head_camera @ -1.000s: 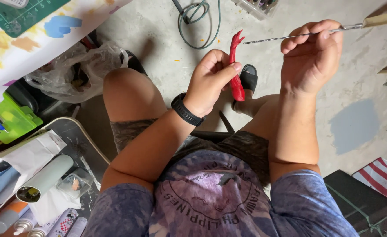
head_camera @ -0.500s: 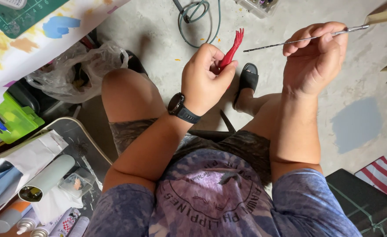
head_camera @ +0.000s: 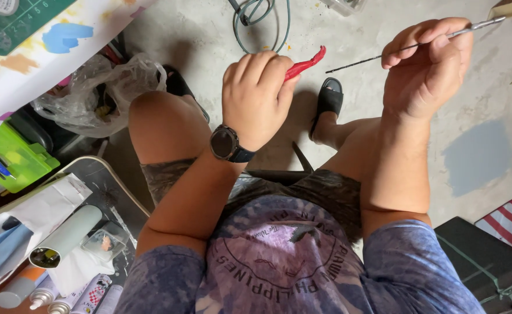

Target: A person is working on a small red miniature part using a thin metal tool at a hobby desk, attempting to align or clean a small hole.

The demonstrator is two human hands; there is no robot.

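**K:** Left hand (head_camera: 256,96) closed around a red-handled hand tool (head_camera: 306,62), looks like pliers or cutters. Only the red end shows past the fingers, the rest is hidden in the fist. Wristwatch (head_camera: 226,143) on that arm.

**M:** Right?

**K:** Right hand (head_camera: 427,70) pinches a thin metal rod (head_camera: 384,56) between thumb and fingertips. Rod runs from the hand's upper right down-left, dark tip pointing at the red tool.

**M:** Touching?

**K:** No. Tip sits just right of the red tool, small gap between them. No contact visible.

**M:** So progress?

**K:** My read: both items gripped and lined up, nothing joined or cut yet. Closing that gap is what's left. Can't tell the rod's condition, too thin.

**M:** Surroundings?

**K:** Person seated, concrete floor (head_camera: 384,23) below the red tool, black sandal (head_camera: 329,99) under it, coiled green cable (head_camera: 262,17) above-left. Clear plastic bag (head_camera: 93,87) well left of the tool; grey tube (head_camera: 64,235) on a tray far lower-left.
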